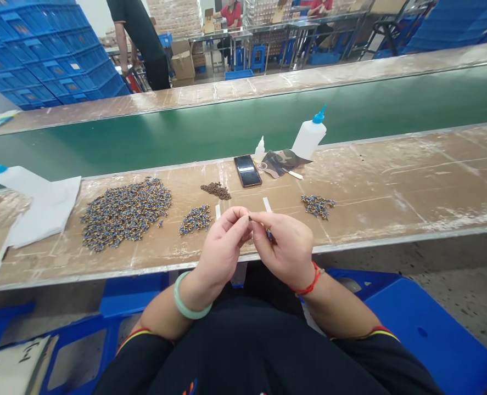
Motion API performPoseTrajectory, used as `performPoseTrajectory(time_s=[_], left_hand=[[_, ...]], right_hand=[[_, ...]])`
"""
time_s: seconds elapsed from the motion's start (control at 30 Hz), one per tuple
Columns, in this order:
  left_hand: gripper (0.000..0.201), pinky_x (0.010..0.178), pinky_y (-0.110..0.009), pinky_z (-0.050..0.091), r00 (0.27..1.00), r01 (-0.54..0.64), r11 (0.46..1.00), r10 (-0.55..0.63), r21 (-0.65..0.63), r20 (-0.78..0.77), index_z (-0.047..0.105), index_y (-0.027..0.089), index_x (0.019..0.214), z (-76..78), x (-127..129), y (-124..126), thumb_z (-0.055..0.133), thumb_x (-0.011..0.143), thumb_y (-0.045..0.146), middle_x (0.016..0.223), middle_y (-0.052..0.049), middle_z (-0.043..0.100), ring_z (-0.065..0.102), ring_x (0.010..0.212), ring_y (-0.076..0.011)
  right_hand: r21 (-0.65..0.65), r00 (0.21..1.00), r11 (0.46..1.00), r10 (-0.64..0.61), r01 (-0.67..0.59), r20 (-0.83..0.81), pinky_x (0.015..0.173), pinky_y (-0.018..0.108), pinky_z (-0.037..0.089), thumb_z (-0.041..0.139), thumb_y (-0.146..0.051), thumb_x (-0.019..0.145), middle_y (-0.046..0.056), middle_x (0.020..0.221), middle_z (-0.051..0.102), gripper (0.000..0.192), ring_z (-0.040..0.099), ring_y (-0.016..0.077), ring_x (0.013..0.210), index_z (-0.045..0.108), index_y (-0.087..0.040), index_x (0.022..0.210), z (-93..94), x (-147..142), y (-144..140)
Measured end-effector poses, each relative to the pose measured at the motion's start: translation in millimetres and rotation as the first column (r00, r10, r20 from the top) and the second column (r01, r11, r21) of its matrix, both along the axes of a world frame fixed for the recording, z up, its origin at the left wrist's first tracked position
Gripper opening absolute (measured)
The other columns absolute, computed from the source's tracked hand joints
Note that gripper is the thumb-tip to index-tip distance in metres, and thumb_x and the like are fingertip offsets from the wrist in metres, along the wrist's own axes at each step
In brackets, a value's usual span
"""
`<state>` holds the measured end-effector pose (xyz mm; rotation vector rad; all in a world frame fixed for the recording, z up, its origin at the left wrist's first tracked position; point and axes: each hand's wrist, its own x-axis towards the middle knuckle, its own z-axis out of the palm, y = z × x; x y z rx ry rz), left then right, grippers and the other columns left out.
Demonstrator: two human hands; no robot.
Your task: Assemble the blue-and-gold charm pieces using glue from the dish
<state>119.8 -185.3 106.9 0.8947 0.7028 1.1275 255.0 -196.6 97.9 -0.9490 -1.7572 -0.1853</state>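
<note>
At the near edge of the brown workbench (391, 181), your two hands meet just above your lap. Your left hand (220, 249), with a pale green bangle at the wrist, has its fingertips pressed together on a tiny dark part (250, 218). Your right hand (286, 247), with a red cord at the wrist, pinches the same small part from the other side, and a thin dark piece shows between its fingers. On the bench beyond your hands lie a large heap of blue and gold pieces (126, 211), a small heap (196, 218), a brown pile (216, 190), and another small cluster (318, 205) to the right. A black phone (247, 170) and a white squeeze bottle (309, 137) sit near the green conveyor belt (185, 131).
</note>
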Motion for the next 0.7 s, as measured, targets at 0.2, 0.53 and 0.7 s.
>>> performPoseTrajectory(time_s=[0.2,0.53,0.7], left_hand=[[0.036,0.066,-0.023,0.047,0.99,-0.128,0.988,0.132,0.083,-0.055,0.061,0.02,0.084,-8.0,5.8,4.2,0.084,0.082,0.047,0.076,0.003,0.056,0.05,0.069,-0.0099],[0.037,0.062,-0.021,0.043,0.99,-0.128,0.992,0.129,-0.009,0.064,0.056,0.02,0.084,-16.9,15.4,12.5,0.084,0.081,0.044,0.075,0.004,0.052,0.047,0.067,-0.009],[0.035,0.06,-0.021,0.039,0.987,-0.039,0.999,0.042,-0.025,0.155,0.054,0.02,0.081,-10.2,15.7,8.6,0.081,0.085,0.042,0.071,0.005,0.043,0.041,0.064,-0.0087]], right_hand=[[-0.043,0.993,0.995,-0.086,0.089,0.076,0.064,0.032,0.05,0.052,-0.015,0.101,0.006,0.078,0.078,0.02,0.07,0.0188,0.065,0.071,-0.021,0.105,-5.0,-2.5,7.9],[-0.103,0.995,0.992,-0.071,0.079,0.073,0.059,0.03,0.041,0.048,-0.014,0.101,0.002,0.066,0.068,0.02,0.062,0.0166,0.059,0.065,-0.02,0.091,-9.7,-3.4,22.0],[-0.28,0.976,0.955,0.039,-0.099,-0.213,0.064,0.027,0.051,0.05,-0.02,0.104,0.002,0.086,0.077,0.017,0.069,0.0145,0.067,0.066,-0.023,0.105,-9.7,1.4,17.0]])
